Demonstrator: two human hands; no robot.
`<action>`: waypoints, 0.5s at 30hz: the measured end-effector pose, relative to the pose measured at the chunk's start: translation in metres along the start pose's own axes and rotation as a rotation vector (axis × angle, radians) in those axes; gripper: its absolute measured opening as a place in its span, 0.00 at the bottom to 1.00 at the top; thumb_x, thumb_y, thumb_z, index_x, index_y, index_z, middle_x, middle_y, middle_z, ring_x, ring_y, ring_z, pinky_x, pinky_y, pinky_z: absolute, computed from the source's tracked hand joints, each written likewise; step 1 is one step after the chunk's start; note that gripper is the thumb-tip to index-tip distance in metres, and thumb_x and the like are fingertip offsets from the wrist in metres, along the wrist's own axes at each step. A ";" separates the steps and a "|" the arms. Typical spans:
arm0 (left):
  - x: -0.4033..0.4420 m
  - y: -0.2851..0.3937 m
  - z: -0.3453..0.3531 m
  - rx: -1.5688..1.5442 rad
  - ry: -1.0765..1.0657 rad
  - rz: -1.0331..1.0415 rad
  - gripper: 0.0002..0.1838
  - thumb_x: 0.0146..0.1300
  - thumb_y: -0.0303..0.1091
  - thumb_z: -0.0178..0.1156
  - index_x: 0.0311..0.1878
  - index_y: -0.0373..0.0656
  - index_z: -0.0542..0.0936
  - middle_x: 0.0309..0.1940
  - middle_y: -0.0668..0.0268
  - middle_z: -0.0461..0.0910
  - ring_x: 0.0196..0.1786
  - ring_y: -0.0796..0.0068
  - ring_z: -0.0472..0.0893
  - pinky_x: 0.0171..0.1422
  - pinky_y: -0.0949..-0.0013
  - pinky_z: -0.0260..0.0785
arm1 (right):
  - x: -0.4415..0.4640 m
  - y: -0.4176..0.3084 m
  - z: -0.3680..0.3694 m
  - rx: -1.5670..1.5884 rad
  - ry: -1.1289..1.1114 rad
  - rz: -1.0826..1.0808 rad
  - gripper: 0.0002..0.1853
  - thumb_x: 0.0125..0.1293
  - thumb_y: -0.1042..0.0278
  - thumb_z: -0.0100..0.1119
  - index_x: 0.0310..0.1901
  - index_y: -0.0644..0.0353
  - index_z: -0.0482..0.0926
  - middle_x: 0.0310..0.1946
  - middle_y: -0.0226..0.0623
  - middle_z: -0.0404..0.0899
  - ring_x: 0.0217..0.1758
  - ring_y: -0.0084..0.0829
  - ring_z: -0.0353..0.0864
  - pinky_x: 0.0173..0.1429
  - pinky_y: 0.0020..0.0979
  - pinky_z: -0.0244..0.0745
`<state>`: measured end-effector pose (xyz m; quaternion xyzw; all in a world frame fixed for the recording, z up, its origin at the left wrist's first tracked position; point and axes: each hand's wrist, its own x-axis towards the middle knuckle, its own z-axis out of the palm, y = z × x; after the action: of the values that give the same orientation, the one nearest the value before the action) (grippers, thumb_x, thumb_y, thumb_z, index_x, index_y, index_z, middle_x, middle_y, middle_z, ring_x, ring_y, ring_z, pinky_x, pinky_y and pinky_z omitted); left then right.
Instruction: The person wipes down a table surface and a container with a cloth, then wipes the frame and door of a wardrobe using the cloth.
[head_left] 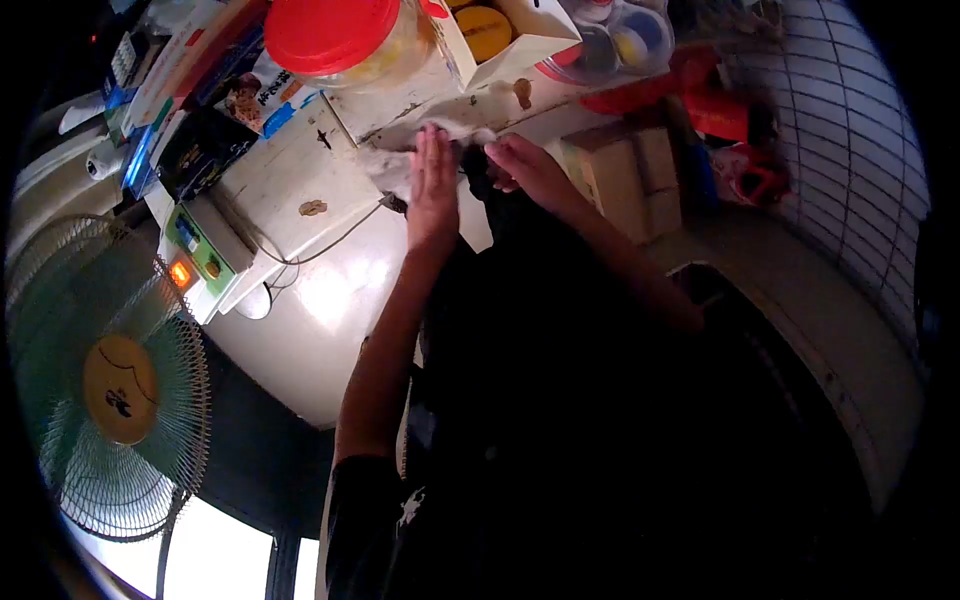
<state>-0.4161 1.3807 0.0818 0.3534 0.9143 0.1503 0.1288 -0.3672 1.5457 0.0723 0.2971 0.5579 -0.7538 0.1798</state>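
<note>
My left hand (432,195) lies with its fingers stretched out and held together over a crumpled whitish cloth (390,165) near the table's front edge. Just to its right, my right hand (530,172) has its fingers curled in at a narrow, dark piece of cloth (482,180). That dark piece runs down toward the black fabric in front of my body, and where one ends and the other begins is too dark to tell. The whitish cloth also shows behind both hands, partly covered by them.
A red-lidded jar (330,35), an open box (505,45) with yellow-topped items and clear containers (630,45) stand at the back. A cardboard box (625,180) sits at right. At left are a green power strip (205,245), a thin cable and a fan (120,390).
</note>
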 end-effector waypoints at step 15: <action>-0.060 -0.034 -0.031 -0.180 -0.097 -0.055 0.38 0.56 0.20 0.52 0.73 0.39 0.57 0.75 0.50 0.53 0.77 0.52 0.53 0.77 0.56 0.51 | 0.005 0.020 0.017 -0.410 -0.003 -0.228 0.14 0.70 0.60 0.55 0.34 0.65 0.79 0.24 0.42 0.79 0.25 0.34 0.81 0.34 0.36 0.74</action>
<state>-0.4046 1.3098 0.1052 0.3222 0.8991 0.2107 0.2082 -0.3632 1.5233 0.0583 0.1883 0.7292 -0.6404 0.1507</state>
